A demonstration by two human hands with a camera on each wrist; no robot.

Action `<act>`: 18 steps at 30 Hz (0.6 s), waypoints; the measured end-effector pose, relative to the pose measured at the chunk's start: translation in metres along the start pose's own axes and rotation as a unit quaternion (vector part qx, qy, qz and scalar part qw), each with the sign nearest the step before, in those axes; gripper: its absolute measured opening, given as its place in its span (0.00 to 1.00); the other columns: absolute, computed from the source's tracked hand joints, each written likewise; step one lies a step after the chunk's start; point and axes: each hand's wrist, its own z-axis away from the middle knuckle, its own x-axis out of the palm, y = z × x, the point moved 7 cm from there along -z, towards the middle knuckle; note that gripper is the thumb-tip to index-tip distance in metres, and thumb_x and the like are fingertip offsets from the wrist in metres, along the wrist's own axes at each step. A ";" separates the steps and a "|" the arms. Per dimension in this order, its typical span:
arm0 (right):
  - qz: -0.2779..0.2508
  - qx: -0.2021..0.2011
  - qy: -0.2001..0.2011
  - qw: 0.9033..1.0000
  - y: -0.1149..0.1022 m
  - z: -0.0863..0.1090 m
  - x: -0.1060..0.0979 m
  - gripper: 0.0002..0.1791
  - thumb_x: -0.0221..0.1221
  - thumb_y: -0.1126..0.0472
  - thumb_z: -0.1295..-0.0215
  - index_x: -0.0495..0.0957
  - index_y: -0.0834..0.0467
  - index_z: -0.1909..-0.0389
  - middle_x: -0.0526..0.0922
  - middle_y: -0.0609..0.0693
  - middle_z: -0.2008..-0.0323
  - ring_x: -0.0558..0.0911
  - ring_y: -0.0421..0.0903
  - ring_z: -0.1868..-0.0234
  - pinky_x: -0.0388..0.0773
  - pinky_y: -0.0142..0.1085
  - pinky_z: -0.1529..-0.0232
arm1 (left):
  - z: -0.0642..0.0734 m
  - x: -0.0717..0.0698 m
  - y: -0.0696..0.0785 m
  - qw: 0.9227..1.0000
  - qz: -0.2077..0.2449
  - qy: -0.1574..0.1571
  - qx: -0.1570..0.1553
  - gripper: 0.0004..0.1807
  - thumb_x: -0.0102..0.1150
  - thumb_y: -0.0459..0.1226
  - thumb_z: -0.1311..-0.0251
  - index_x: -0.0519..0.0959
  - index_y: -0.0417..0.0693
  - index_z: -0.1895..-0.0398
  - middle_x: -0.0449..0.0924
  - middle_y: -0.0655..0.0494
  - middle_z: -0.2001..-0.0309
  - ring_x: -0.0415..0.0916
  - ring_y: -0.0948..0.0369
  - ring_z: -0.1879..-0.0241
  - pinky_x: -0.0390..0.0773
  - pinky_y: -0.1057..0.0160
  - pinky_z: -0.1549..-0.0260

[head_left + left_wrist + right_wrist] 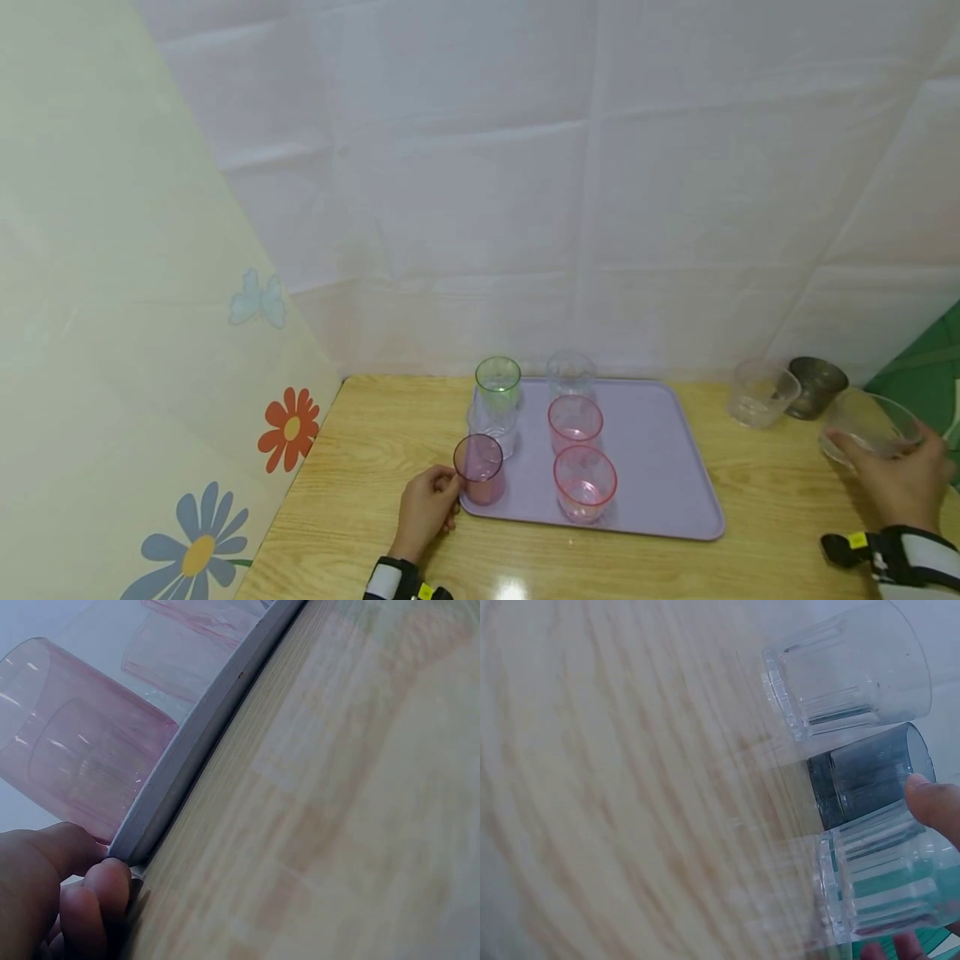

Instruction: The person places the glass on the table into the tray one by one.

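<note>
At lower centre, I have the left hand (427, 508) pinching the lower-left corner of the lilac rectangular tray (656, 467), presumably to steady it. At far right, the right hand (903, 479) grips a clear, ribbed, plastic-looking tumbler (862, 412) around its sides, tight beside a smoky-grey tumbler (813, 387); leftward looks roomier.

Wood grain is shown by the counter (772, 500), whose glossy surface is marked by a bright reflection. The tray (660, 454) is finished in smooth, plastic-looking material. The cups (585, 498) are made of glossy, see-through material; glass or plastic cannot be told. Creases are seen across the faintly shiny backdrop (465, 167).
</note>
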 end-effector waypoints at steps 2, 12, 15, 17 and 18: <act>-0.009 0.000 0.001 1.000 0.000 0.000 0.000 0.55 0.60 0.46 0.39 0.35 0.60 0.24 0.43 0.71 0.29 0.47 0.69 0.31 0.52 0.65 0.33 | 0.000 0.000 -0.001 1.000 0.001 0.000 -0.004 0.09 0.62 0.41 0.40 0.80 0.44 0.63 0.77 0.55 0.85 0.70 0.63 0.94 0.74 0.63 0.97; -0.082 0.020 -0.009 0.996 0.000 -0.003 0.005 0.52 0.59 0.50 0.39 0.29 0.48 0.29 0.47 0.66 0.28 0.50 0.63 0.29 0.50 0.54 0.29 | -0.001 0.000 -0.001 1.000 -0.008 0.002 0.004 0.10 0.62 0.41 0.40 0.79 0.43 0.63 0.77 0.55 0.85 0.70 0.65 0.95 0.74 0.63 0.97; -0.090 0.025 -0.020 0.995 0.001 -0.003 0.007 0.55 0.60 0.52 0.39 0.25 0.46 0.27 0.44 0.66 0.26 0.48 0.64 0.28 0.50 0.56 0.29 | -0.001 0.000 -0.001 1.000 -0.009 0.003 0.005 0.10 0.62 0.41 0.40 0.79 0.43 0.63 0.77 0.56 0.85 0.70 0.65 0.95 0.74 0.62 0.97; -0.085 0.025 -0.023 0.996 0.000 -0.002 0.007 0.56 0.60 0.53 0.39 0.25 0.47 0.26 0.44 0.67 0.26 0.49 0.65 0.29 0.51 0.58 0.30 | -0.001 0.000 -0.001 1.000 -0.009 0.004 0.003 0.09 0.62 0.41 0.40 0.79 0.44 0.63 0.77 0.56 0.85 0.70 0.64 0.95 0.75 0.62 0.97; -0.081 0.025 -0.025 0.996 0.000 -0.002 0.007 0.57 0.61 0.53 0.40 0.26 0.47 0.26 0.45 0.67 0.27 0.49 0.66 0.29 0.52 0.59 0.31 | -0.001 0.000 -0.001 1.000 -0.009 0.006 0.002 0.09 0.62 0.41 0.40 0.80 0.44 0.63 0.77 0.56 0.85 0.70 0.64 0.95 0.75 0.62 0.97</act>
